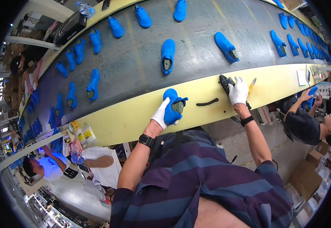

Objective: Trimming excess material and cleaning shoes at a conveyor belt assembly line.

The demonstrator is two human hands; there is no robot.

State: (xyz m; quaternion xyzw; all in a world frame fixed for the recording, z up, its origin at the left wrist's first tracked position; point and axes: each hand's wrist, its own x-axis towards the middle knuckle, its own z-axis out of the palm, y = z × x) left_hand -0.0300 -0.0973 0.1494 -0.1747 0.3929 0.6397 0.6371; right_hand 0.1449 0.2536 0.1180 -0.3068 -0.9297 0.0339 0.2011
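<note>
My left hand (160, 114), in a white glove, is closed around a blue shoe (170, 114) above the near yellow ledge. The shoe's opening faces up, showing a dark green insole or insert. Off to the right, my gloved right hand (238, 92) is closed on a black handheld tool (224, 83) at the ledge's far edge; its exact kind I cannot make out. Beside that hand lies a slim yellow tool (252, 84), perhaps a cutter or pen. A curved black strip (207, 102) rests on the ledge between my hands.
Beyond the yellow ledge (127, 114), a grey conveyor belt (199, 49) carries several blue shoes (168, 55). At left are yellow tape (73, 126), plastic bags and a brown sole (99, 162). One person (306, 117) at right holds a blue shoe; another (51, 165) sits at left.
</note>
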